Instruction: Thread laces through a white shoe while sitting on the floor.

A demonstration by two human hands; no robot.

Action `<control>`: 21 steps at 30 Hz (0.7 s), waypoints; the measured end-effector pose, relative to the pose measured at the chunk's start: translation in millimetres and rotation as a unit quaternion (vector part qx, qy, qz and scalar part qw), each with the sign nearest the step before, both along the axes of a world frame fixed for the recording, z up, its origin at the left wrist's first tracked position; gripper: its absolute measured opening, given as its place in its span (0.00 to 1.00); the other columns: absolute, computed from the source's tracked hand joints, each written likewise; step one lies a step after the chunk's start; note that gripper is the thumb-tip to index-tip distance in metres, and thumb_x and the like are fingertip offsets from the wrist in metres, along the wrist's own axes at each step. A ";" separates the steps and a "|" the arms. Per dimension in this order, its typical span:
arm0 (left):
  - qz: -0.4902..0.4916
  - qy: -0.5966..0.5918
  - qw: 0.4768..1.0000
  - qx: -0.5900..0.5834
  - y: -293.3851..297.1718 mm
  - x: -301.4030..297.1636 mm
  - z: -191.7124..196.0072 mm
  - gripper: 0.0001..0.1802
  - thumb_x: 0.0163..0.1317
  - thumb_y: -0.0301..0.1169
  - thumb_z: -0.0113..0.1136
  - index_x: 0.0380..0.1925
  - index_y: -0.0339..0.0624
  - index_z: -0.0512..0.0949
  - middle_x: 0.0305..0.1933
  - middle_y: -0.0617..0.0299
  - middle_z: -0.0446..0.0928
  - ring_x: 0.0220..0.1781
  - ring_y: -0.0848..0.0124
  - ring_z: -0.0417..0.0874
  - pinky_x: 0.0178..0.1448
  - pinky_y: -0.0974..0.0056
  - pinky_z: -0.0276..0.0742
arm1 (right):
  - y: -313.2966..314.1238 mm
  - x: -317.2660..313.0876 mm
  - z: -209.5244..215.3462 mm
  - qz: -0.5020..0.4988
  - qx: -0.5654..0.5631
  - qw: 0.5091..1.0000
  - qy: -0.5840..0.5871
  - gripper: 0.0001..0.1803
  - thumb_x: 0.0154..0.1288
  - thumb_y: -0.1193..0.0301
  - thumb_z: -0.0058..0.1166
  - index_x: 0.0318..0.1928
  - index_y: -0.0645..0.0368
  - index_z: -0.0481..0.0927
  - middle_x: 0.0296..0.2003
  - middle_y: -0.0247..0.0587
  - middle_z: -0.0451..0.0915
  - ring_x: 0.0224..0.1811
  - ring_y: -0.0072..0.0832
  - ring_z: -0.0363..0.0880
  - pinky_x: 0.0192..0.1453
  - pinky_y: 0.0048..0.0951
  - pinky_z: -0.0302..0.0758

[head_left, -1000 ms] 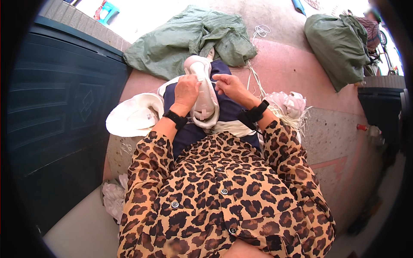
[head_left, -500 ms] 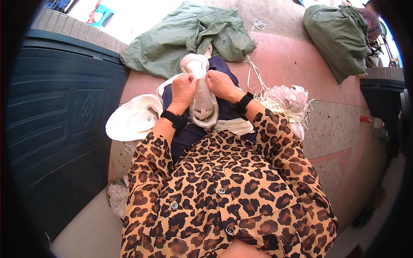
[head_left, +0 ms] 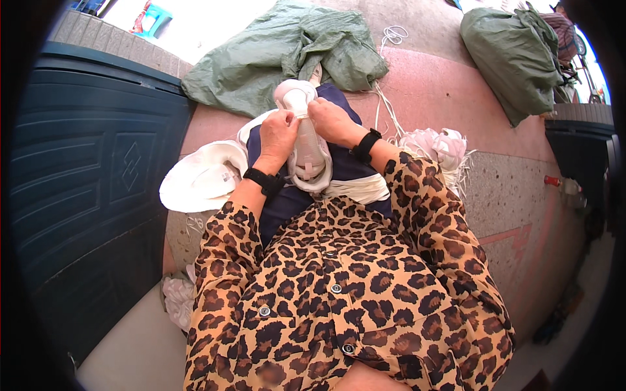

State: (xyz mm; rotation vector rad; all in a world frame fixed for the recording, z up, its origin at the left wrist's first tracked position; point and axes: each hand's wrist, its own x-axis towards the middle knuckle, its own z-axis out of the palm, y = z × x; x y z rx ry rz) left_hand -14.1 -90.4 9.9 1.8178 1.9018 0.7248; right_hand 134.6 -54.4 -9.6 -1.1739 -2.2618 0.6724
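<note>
A pale pink and white shoe (head_left: 306,140) lies on my lap, toe pointing away from me. My left hand (head_left: 279,133) pinches its upper on the left side. My right hand (head_left: 330,120) grips it from the right, fingers at the same spot near the lacing. Both wrists wear black bands. The lap is covered by dark blue cloth (head_left: 355,166). What exactly the fingertips pinch is too small to tell.
A white sun hat (head_left: 199,179) lies at my left. More pale shoes with loose cords (head_left: 437,146) sit at my right. Green sacks lie ahead (head_left: 287,52) and at far right (head_left: 515,52). A dark blue panelled door (head_left: 91,176) stands on the left.
Both hands have closed in together on the shoe and shifted slightly up it; the right hand moved left toward the left hand.
</note>
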 end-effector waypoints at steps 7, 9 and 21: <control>-0.004 -0.003 1.000 0.005 -1.7 -1.6 -0.7 0.12 0.47 0.34 0.62 0.25 0.35 0.76 0.25 0.50 0.75 0.29 0.58 0.77 0.35 0.61 0.72 | 4.1 -4.7 -4.0 -0.036 -0.210 0.977 0.008 0.09 0.50 0.76 0.43 0.30 0.69 0.74 0.30 0.60 0.75 0.37 0.50 0.75 0.42 0.42 0.70; -0.004 0.002 1.000 0.004 -2.1 -0.6 0.9 0.12 0.47 0.33 0.62 0.26 0.34 0.77 0.26 0.50 0.76 0.28 0.60 0.79 0.35 0.63 0.73 | 1.6 -2.6 -4.8 -0.001 -0.172 0.985 -0.003 0.09 0.52 0.75 0.43 0.30 0.69 0.74 0.30 0.59 0.75 0.37 0.49 0.74 0.43 0.42 0.70; -0.035 -0.007 0.999 0.021 -3.2 -2.0 -1.8 0.11 0.47 0.29 0.61 0.31 0.35 0.77 0.30 0.50 0.76 0.29 0.61 0.78 0.35 0.63 0.73 | 2.3 -7.2 -11.2 -0.066 -0.125 0.982 0.129 0.06 0.52 0.76 0.47 0.33 0.62 0.73 0.28 0.53 0.75 0.34 0.45 0.75 0.39 0.39 0.70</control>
